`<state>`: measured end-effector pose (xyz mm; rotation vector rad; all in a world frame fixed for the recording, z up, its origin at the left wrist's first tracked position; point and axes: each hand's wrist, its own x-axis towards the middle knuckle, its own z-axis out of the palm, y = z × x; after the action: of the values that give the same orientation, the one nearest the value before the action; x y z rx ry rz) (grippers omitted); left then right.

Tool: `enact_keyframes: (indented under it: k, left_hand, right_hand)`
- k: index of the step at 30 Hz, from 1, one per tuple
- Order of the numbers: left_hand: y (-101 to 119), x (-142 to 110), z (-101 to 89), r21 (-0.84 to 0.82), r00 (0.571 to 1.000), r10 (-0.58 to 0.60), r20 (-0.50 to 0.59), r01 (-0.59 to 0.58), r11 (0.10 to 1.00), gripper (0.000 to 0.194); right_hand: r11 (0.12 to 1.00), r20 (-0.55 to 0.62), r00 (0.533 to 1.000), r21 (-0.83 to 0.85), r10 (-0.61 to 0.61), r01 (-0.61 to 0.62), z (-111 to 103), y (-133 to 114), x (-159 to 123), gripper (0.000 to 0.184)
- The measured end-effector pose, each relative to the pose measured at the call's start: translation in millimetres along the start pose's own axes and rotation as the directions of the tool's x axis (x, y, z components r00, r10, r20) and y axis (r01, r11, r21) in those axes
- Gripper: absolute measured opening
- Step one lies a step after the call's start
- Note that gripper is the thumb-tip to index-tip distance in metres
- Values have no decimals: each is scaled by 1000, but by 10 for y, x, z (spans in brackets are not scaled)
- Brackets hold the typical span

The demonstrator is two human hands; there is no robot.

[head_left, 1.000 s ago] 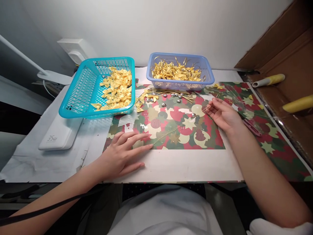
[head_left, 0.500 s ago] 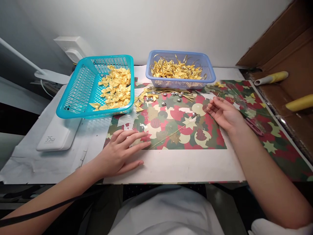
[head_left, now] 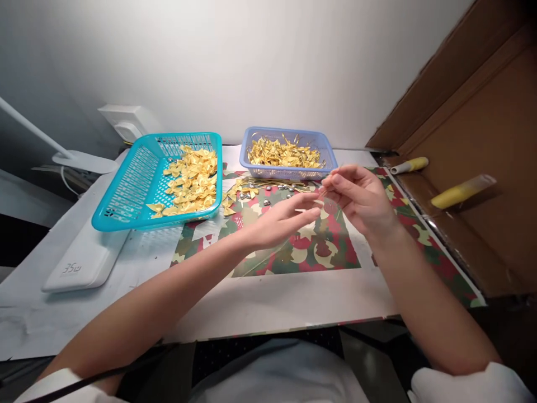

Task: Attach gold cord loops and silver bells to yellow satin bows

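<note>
My right hand (head_left: 363, 198) is raised above the patterned paper, thumb and fingertips pinched on a thin gold cord (head_left: 322, 191), only a short bit of which shows. My left hand (head_left: 287, 219) reaches across toward those fingertips, its fingers stretched out and a little apart, holding nothing I can see. Behind the hands, small silver bells (head_left: 267, 202) lie on the red and green paper (head_left: 272, 263). A bundle of gold cords (head_left: 277, 183) lies in front of the blue-violet basket (head_left: 289, 173). Several yellow bows (head_left: 229, 207) are beside the cords.
At left stands a turquoise basket (head_left: 157, 226) holding yellow bows and a few bells. The blue-violet basket holds bows with gold cords. A white power bank (head_left: 86, 263) and a lamp base (head_left: 86, 161) are at far left. A cardboard wall (head_left: 474, 129) with yellow tubes (head_left: 459, 193) borders the right.
My left hand has moved up and right from the paper's front edge to my right hand. My right hand has lifted and turned inward, still pinching the cord. The camera view has shifted.
</note>
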<state>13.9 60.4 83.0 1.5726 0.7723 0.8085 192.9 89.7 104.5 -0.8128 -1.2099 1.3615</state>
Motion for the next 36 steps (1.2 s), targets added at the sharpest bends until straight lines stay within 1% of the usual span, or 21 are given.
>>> enact_keyframes:
  k: [2, 3, 6, 9, 10, 11, 12, 14, 16, 17, 19, 21, 23, 25, 26, 28, 30, 32, 33, 34, 36]
  left_hand:
    - [14, 110, 76, -273, 996, -12, 84, 35, 962, 26]
    - [8, 104, 101, -324, 996, -22, 89, 50, 945, 31]
    - [-62, -130, 99, -350, 994, -90, 60, 105, 931, 34]
    - [-158, -546, -2, -301, 989, -146, -5, 138, 943, 37]
    - [-179, -695, -43, -257, 984, -163, -67, 141, 956, 37]
    - [-188, -842, -79, -103, 968, -145, -204, 126, 987, 38]
    - [-182, -983, -108, 85, 948, -72, -311, 103, 991, 39]
    - [-122, -1233, -129, 425, 894, 177, -412, 17, 905, 41]
    - [-9, -1411, -100, 600, 855, 384, -348, -111, 792, 44]
    - [57, -1463, -71, 634, 853, 448, -265, -196, 748, 42]
    - [183, -1481, -6, 586, 877, 479, -25, -376, 718, 37]
    - [269, -1387, 39, 430, 877, 442, 186, -477, 766, 34]
    - [298, -1215, 39, 335, 912, 358, 200, -407, 850, 36]
    - [273, -1017, -6, 282, 976, 210, 56, -218, 934, 41]
    - [246, -923, -41, 214, 992, 125, -37, -114, 970, 41]
    - [178, -768, -116, 42, 992, -57, -116, 63, 997, 49]
    - [106, -662, -177, -48, 980, -167, -110, 162, 986, 58]
    - [43, -595, -207, -44, 972, -214, -97, 210, 977, 65]
    - [17, -571, -211, -18, 970, -222, -101, 221, 975, 66]
    - [-3, -550, -208, 21, 969, -221, -109, 224, 974, 67]
    - [-27, -515, -187, 143, 977, -172, -127, 189, 972, 62]
  right_hand:
    - [999, -26, 999, 13, -36, 36, 46, -102, 53, 22]
    - [999, -68, 997, 30, -43, 46, 34, -133, 85, 19]
    - [994, -245, 970, 108, 10, 18, -94, -132, 173, 12]
    - [979, -373, 911, 160, 176, -123, -235, 1, 217, 12]
    - [970, -388, 892, 156, 233, -185, -260, 65, 220, 14]
    - [962, -384, 882, 147, 272, -232, -267, 134, 219, 14]
    - [955, -373, 879, 132, 297, -267, -255, 205, 215, 15]
    - [941, -326, 884, 86, 337, -327, -172, 346, 200, 15]
    - [924, -247, 894, 15, 374, -383, -11, 481, 182, 14]
    - [914, -199, 898, -30, 392, -405, 95, 547, 173, 14]
    - [891, -97, 900, -128, 426, -436, 333, 670, 161, 12]
    - [866, 8, 890, -233, 456, -442, 564, 763, 163, 10]
    - [851, 91, 886, -340, 454, -401, 731, 791, 180, 11]
    - [855, 112, 918, -421, 380, -303, 788, 732, 200, 12]
    - [861, 104, 942, -448, 319, -242, 771, 675, 203, 14]
    - [870, 87, 980, -479, 180, -118, 657, 533, 180, 20]
    - [867, 109, 992, -499, 58, 4, 476, 406, 110, 24]
    - [813, 235, 966, -538, -106, 220, 289, 339, 7, 24]
    - [799, 291, 949, -538, -123, 269, 210, 330, -49, 24]
    - [807, 323, 941, -526, -102, 268, 148, 335, -102, 24]
    - [883, 312, 949, -456, 46, 107, 80, 367, -190, 25]
